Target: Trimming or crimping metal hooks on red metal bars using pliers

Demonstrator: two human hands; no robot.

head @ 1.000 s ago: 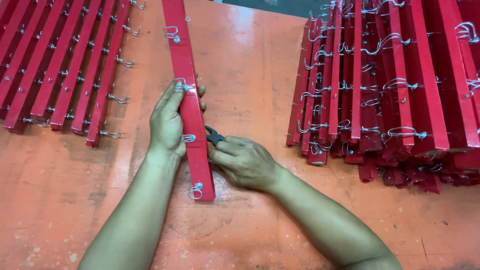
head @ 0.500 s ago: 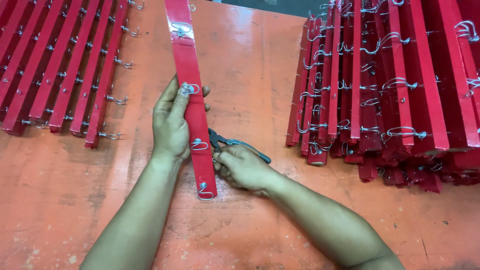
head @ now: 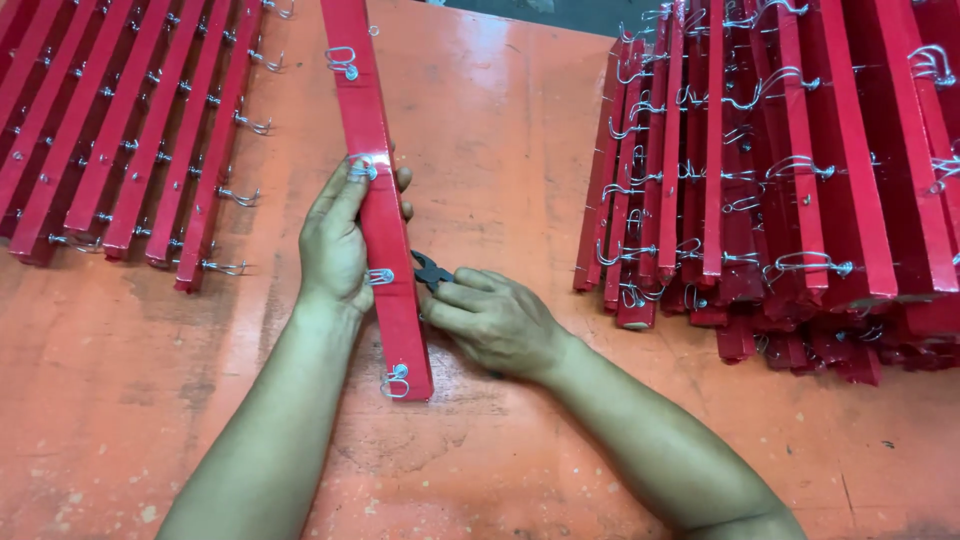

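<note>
Lying lengthwise down the middle of the orange bench [head: 520,130], a long red wooden slat [head: 372,170] runs from the top edge of the view toward the person, its near end close to both wrists. Small bent wire hooks [head: 380,277] sit along its face at intervals, one near the near end, one at mid-length between the hands, one under the left fingertips and one farther up. The left hand [head: 335,240] lies flat along the slat's left edge, fingers stretched up and curled over the top face, pressing it down. The right hand [head: 497,322] is closed around dark pliers [head: 431,270], whose jaws touch the slat's right edge just beside the mid-length hook; the handles are hidden in the fist. To the left, a row of similar red slats [head: 110,130] lies side by side, hooks sticking out of their right edges. To the right, a thick pile of red slats [head: 790,170] is stacked several layers deep, wire hooks jutting out all over.
</note>
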